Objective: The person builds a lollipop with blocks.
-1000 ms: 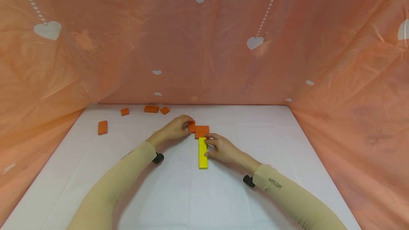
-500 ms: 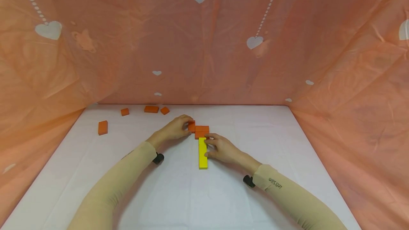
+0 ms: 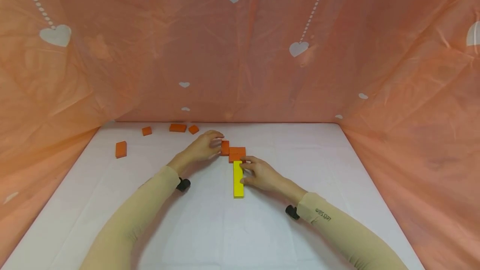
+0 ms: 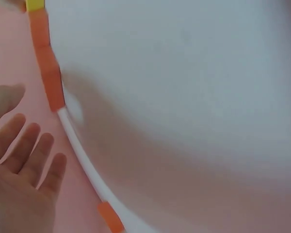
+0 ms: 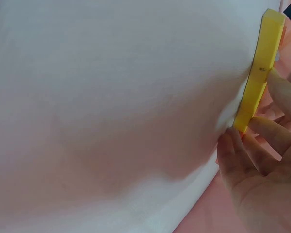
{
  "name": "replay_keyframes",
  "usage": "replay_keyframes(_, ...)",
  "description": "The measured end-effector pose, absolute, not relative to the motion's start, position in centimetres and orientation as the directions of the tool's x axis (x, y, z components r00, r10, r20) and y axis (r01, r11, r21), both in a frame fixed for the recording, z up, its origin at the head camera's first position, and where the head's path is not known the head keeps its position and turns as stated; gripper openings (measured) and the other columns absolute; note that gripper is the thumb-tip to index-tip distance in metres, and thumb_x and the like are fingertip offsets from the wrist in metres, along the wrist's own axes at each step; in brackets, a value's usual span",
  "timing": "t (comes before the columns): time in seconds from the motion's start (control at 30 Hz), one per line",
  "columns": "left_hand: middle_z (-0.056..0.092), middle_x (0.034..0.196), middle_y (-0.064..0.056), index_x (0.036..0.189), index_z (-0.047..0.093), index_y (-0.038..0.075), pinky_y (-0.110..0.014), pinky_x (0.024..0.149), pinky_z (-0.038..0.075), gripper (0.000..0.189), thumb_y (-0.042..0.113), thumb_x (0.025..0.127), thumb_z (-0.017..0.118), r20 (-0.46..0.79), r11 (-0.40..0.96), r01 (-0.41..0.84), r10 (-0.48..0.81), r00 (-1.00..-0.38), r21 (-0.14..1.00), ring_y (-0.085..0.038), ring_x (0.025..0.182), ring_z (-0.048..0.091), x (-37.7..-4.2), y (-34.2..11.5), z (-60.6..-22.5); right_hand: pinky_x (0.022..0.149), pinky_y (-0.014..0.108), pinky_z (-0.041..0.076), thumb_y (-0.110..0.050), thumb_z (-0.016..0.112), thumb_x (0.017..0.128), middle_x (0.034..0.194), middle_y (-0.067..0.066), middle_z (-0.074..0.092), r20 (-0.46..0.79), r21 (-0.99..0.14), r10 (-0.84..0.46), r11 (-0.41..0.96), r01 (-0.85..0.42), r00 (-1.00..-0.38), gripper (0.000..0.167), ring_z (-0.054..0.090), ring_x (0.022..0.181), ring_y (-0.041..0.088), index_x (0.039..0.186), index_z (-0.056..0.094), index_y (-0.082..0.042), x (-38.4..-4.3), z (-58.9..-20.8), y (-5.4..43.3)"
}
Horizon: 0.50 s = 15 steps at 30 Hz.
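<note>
My left hand point(image 3: 202, 145) is just left of an orange block point(image 3: 225, 148), with a slight gap before its fingers. In the left wrist view its fingers point(image 4: 26, 150) are spread and hold nothing. That block adjoins two orange blocks point(image 3: 237, 151) lying one behind the other. From their near side a long yellow bar point(image 3: 238, 182) runs toward me, faint joins showing in the right wrist view. My right hand point(image 3: 264, 176) lies along the bar's right side. Its thumb point(image 5: 281, 90) and fingertips touch the yellow side, and one fingertip overlaps the nearer orange block in the head view.
Loose orange pieces lie at the back left: a small block point(image 3: 146, 131), a longer block point(image 3: 178, 128) and a turned small block point(image 3: 193, 129). Another orange block point(image 3: 121, 149) lies farther left. A pink curtain point(image 3: 240, 74) encloses the white tabletop point(image 3: 210, 228) behind and at both sides.
My left hand has let go of the left orange block and drawn back slightly to the left. The right hand and the blocks have stayed in place.
</note>
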<state>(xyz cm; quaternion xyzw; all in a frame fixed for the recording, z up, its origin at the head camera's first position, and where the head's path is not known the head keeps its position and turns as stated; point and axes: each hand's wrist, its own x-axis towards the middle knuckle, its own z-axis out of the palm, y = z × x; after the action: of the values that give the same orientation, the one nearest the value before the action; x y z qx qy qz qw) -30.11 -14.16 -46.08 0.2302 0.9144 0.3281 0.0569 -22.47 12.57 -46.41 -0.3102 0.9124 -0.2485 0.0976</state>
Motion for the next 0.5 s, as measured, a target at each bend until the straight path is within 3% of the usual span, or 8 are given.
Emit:
replay_keyframes(0.2, 0.053, 0.145, -0.02, 0.144, 0.057, 0.002, -0.055, 0.108, 0.048, 0.043, 0.016, 0.104, 0.064, 0.116, 0.636, 0.35, 0.38, -0.918, 0.688, -0.038, 0.127, 0.056, -30.5, -16.5, -45.6, 0.119, 0.052, 0.037, -0.026, 0.077, 0.096, 0.158, 0.016, 0.045, -0.023, -0.511, -0.617, 0.683, -0.521, -0.786, 0.055, 0.045, 0.145, 0.038, 0.142, 0.062, 0.0, -22.6, -46.4, 12.8)
replay_keyframes(0.5, 0.048, 0.15, -0.022, 0.142, 0.059, -0.001, -0.055, 0.105, 0.05, 0.04, 0.009, 0.104, 0.061, 0.156, 0.628, 0.295, 0.268, -0.951, 0.72, -0.042, 0.125, 0.056, -31.6, -19.9, -45.5, 0.119, 0.051, 0.038, -0.027, 0.077, 0.096, 0.159, 0.015, 0.045, -0.032, -0.507, -0.623, 0.684, -0.524, -0.782, 0.055, 0.045, 0.145, 0.037, 0.143, 0.062, -0.002, -23.0, -46.5, 12.8)
